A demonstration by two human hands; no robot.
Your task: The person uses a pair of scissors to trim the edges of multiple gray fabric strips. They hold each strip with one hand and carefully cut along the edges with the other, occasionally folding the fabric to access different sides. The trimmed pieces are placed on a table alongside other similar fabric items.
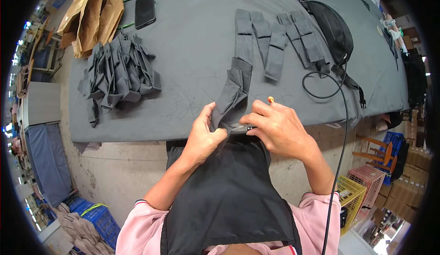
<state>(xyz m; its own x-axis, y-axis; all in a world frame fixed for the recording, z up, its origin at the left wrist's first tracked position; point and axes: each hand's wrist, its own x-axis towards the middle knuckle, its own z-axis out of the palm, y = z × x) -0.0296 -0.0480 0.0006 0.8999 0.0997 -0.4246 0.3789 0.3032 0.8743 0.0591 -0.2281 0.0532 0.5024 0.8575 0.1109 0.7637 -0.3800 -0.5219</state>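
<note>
My left hand point(204, 138) pinches the near end of a folded dark grey fabric strip point(233, 87) at the table's front edge. The strip's far part lies flat on the table. From the other side, my right hand point(279, 129) closes round a small bladed tool point(239, 128), its pale metal end against the fabric by my left thumb. A black part shows at my right fingertips, and an orange-yellow knob point(271, 99) sticks up behind the knuckles. My right fingers hide most of the tool. More folded grey strips point(275, 53) lie beyond my hands.
On the left of the grey-covered table point(192, 39) is a pile of grey fabric pieces point(119, 71), with a brown paper bag point(94, 16) and a phone point(145, 10) behind. A black waist bag point(331, 30) lies at the right; a black cable point(344, 131) runs down from there. Loose threads litter the cover.
</note>
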